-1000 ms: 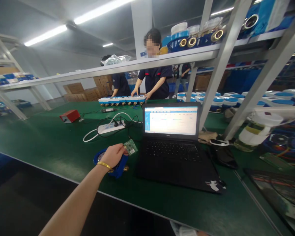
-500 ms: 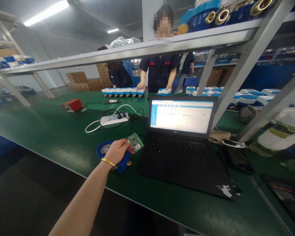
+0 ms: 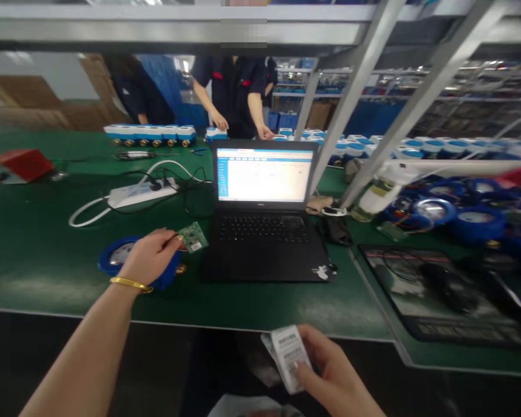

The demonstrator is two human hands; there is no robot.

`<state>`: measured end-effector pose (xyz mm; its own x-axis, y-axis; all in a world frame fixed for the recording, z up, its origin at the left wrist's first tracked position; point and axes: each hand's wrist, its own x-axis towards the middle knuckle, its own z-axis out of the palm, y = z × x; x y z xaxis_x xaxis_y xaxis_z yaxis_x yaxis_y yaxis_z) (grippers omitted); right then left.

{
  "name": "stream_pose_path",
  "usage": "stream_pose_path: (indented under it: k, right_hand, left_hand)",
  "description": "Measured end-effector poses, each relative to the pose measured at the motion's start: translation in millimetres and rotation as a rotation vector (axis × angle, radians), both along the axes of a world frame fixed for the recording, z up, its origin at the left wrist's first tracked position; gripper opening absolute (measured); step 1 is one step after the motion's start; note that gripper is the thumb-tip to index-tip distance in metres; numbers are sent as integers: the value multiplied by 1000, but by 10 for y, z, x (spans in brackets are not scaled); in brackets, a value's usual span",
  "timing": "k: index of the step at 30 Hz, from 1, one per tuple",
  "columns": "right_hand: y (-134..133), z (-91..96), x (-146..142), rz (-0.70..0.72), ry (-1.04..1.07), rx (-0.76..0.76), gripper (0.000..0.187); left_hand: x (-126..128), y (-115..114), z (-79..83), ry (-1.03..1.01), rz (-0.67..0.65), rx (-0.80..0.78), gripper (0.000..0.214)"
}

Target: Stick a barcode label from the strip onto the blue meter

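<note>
My left hand pinches a small green circuit board just above the green table, to the left of an open black laptop. Under that hand lies a blue round water meter with a brass fitting. My right hand is low at the bottom edge of the view, in front of the table, fingers closed on a small white labelled packet.
A white power strip with cables lies behind the meter. A red box sits far left. A row of meters stands at the back, where a person works. Several blue meters and a dark mat are at right.
The view has tilted down and swung right. My right hand with the white packet has come into view at the bottom. My left hand still holds the circuit board over the meter.
</note>
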<state>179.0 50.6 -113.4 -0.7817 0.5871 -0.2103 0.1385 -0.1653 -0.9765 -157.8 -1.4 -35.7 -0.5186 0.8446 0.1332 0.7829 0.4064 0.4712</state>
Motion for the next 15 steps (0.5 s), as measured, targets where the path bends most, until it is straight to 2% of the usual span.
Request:
stream_pose_path:
  k: [2,6,8,11,13,15]
  right_hand:
    - [22,83,49,-59,48,-13,21]
    - [38,176,172,-49,165,-56,27]
    - [41,195,219,-31,218,-64,30]
    - [38,217,258,-23,272,-76,32]
    - [29,231,270,-25,289,-82,33]
    - [13,245,276,-23,293,-86,34]
  left_hand:
    - [80,40,27,153,-38,-62,42]
    - [216,17,60,272,-177,-81,43]
    - [283,-29,55,363,-244,-46,43]
    - [466,-119,54,527,-275,98,44]
    - [674,-191,61,520,-264,204,37]
    - [935,-269,57,374,-259,260,27]
